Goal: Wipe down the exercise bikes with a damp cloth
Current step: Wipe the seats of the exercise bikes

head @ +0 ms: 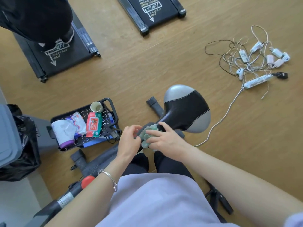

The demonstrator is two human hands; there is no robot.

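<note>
Right hand (pixel 164 139), fingers straight, presses cloth (pixel 146 134) on saddle (pixel 185 108) near tip; left hand (pixel 129 140) curled beside it, grip unclear.

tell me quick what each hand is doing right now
Left hand: fingers curled beside the green cloth, a grip cannot be told.
Right hand: open, fingers pressing the cloth onto the bike saddle.

Saddle (pixel 183 110) — nose under the cloth (pixel 144 137).
</note>
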